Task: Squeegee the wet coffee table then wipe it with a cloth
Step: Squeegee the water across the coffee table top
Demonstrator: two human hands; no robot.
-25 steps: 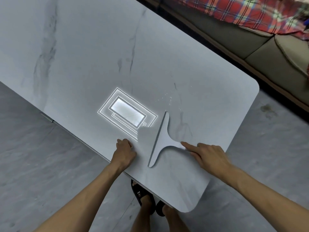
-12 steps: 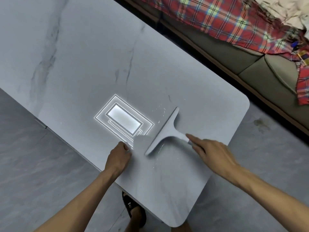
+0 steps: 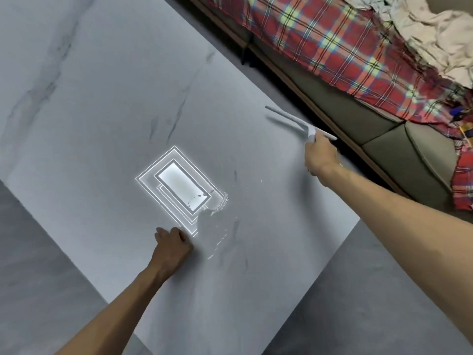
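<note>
The coffee table (image 3: pixel 102 111) has a pale grey marble top with dark veins. A thin film of water and small droplets (image 3: pixel 220 226) glint beside the reflection of a ceiling lamp. My right hand (image 3: pixel 320 157) grips the handle of a white squeegee (image 3: pixel 289 119) at the table's far edge, its blade lying along that edge near the sofa. My left hand (image 3: pixel 171 244) rests on the near part of the tabletop with its fingers curled, holding nothing that I can see. No cloth shows on the table.
A sofa (image 3: pixel 384 155) with olive cushions runs along the far side, close to the table edge. A red plaid blanket (image 3: pixel 332 39) and crumpled pale fabric (image 3: pixel 430 29) lie on it. Grey tiled floor (image 3: pixel 38 265) surrounds the table.
My right hand has carried the squeegee from the near middle of the table, by the left hand, out to the far edge by the sofa. The left hand stayed in place.
</note>
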